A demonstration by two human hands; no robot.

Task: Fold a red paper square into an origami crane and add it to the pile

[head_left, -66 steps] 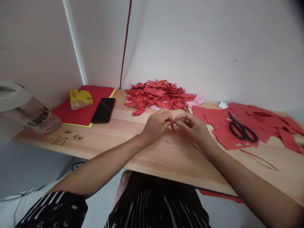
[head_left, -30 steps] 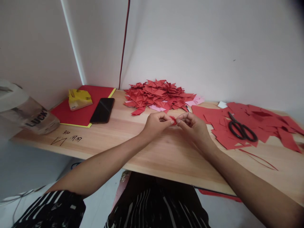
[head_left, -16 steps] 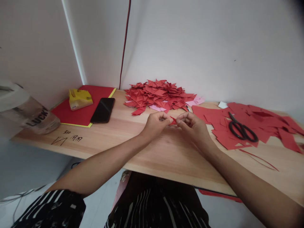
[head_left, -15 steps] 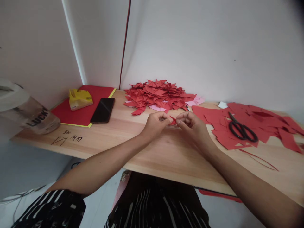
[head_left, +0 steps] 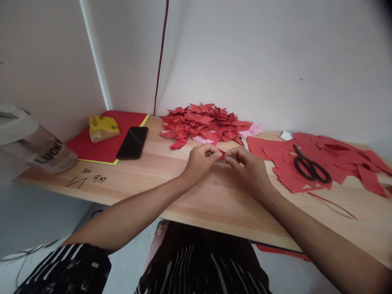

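Observation:
My left hand (head_left: 200,162) and my right hand (head_left: 247,166) meet over the middle of the wooden table (head_left: 196,196). Both pinch one small folded piece of red paper (head_left: 221,153) between their fingertips; only a sliver of it shows. Just behind the hands lies a heap of folded red paper pieces (head_left: 205,122) with some pink ones at its right edge. Flat red paper cut-outs (head_left: 324,159) are spread to the right of my right hand.
Black scissors (head_left: 310,167) lie on the red cut-outs. A black phone (head_left: 132,142) rests beside a red and yellow sheet (head_left: 104,141) carrying a yellow packet (head_left: 103,127). A clear plastic container (head_left: 33,145) sits at the far left. Walls close off the back.
The folded red piece pointed downward between the fingertips at first; now it is held level and mostly hidden. Both hands have stayed in the same spot, with the right shifting slightly left.

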